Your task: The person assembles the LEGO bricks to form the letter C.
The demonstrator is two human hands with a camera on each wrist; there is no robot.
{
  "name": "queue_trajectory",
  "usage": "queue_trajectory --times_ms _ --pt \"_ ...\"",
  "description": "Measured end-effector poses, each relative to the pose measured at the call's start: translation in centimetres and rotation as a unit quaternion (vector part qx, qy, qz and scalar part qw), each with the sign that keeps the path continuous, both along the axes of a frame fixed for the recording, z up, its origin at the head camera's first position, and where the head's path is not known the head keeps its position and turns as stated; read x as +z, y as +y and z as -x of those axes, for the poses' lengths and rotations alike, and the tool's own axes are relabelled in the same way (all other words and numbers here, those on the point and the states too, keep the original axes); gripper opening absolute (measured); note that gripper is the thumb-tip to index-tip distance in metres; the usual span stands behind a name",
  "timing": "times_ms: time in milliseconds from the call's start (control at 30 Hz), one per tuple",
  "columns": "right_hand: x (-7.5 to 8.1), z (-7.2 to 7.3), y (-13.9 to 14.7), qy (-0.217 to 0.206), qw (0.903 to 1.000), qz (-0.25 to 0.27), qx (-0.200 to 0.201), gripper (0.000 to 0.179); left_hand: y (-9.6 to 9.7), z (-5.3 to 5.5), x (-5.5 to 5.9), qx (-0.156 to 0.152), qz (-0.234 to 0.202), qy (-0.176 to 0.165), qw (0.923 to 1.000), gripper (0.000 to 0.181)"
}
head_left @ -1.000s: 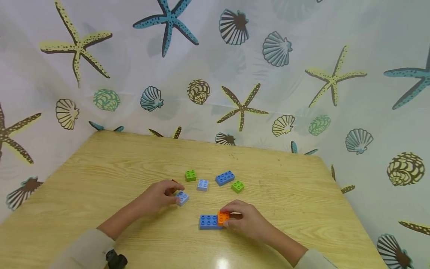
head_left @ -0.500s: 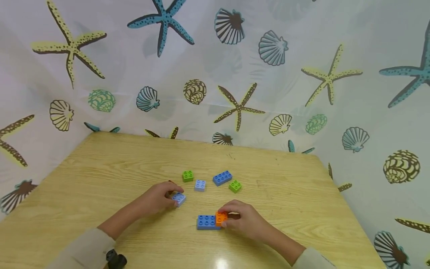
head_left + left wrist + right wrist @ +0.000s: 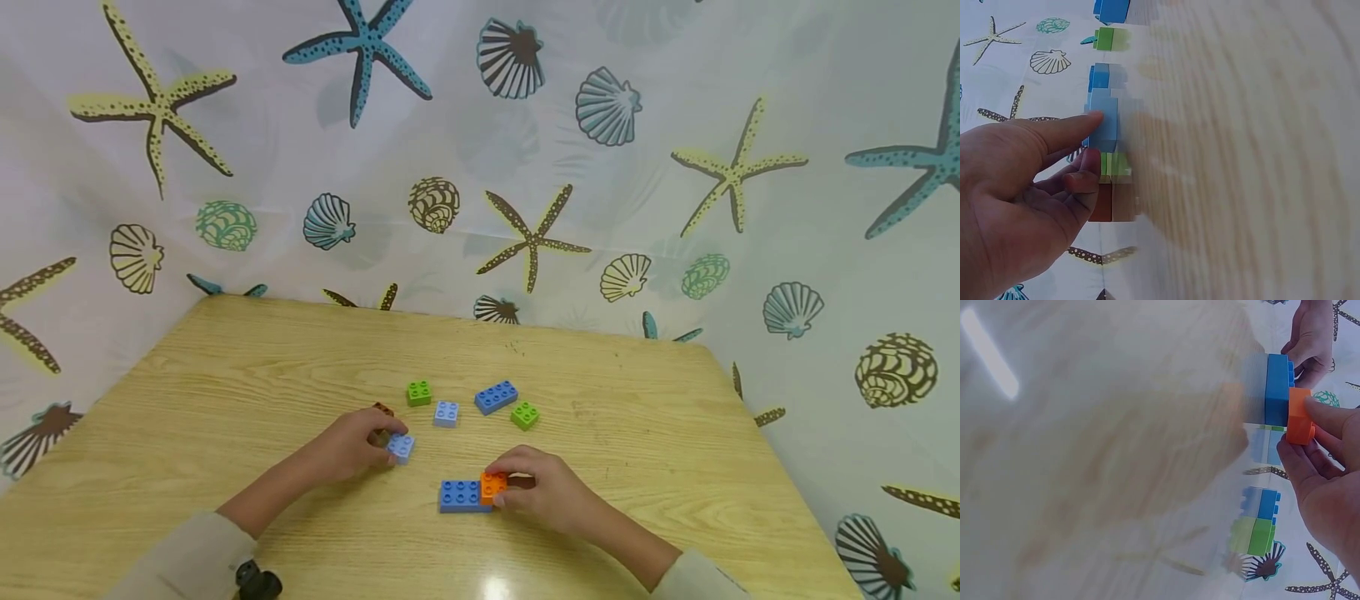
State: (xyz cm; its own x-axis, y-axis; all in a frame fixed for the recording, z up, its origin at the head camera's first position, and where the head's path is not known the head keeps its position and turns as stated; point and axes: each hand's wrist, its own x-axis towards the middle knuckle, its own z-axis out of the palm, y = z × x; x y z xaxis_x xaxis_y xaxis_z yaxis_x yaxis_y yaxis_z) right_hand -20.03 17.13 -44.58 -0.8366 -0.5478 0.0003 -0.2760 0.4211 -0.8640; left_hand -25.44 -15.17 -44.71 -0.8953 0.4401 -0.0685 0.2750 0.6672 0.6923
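Observation:
My left hand point(image 3: 347, 448) pinches a light blue four-stud brick point(image 3: 401, 450) between thumb and fingers, low over the table. In the left wrist view, the thumb lies against the side of this light blue brick point(image 3: 1107, 124). To the right, my right hand point(image 3: 546, 490) grips an orange four-stud brick point(image 3: 492, 488) by its sides. That orange brick sits on the right end of a longer blue brick point(image 3: 459, 497) lying on the table. The right wrist view shows the orange brick point(image 3: 1299, 415) against the studded face of the blue brick point(image 3: 1277, 390).
Behind the hands lie a green brick point(image 3: 419, 393), another light blue brick point(image 3: 446, 414), a long blue brick point(image 3: 497, 397) and a second green brick point(image 3: 525, 416). A brown brick point(image 3: 383, 408) is partly hidden behind my left fingers. A patterned curtain point(image 3: 450, 275) borders the wooden table point(image 3: 637, 433).
The light blue brick in my left hand has turned slightly, and more of the brown brick shows behind the fingers. My right hand stays on the orange brick. The head view has shifted a little.

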Motion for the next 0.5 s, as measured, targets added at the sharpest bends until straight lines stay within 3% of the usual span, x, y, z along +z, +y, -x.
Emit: queue_trajectory --times_ms 267,500 --pt "0.0 0.0 0.0 0.005 1.0 -0.008 0.001 0.029 0.0 -0.3 0.0 0.01 0.011 -0.017 0.9998 0.039" --pt "0.1 0.1 -0.1 0.012 0.9997 -0.019 -0.002 0.031 0.4 -1.1 0.5 0.011 -0.033 -0.05 0.9981 0.039"
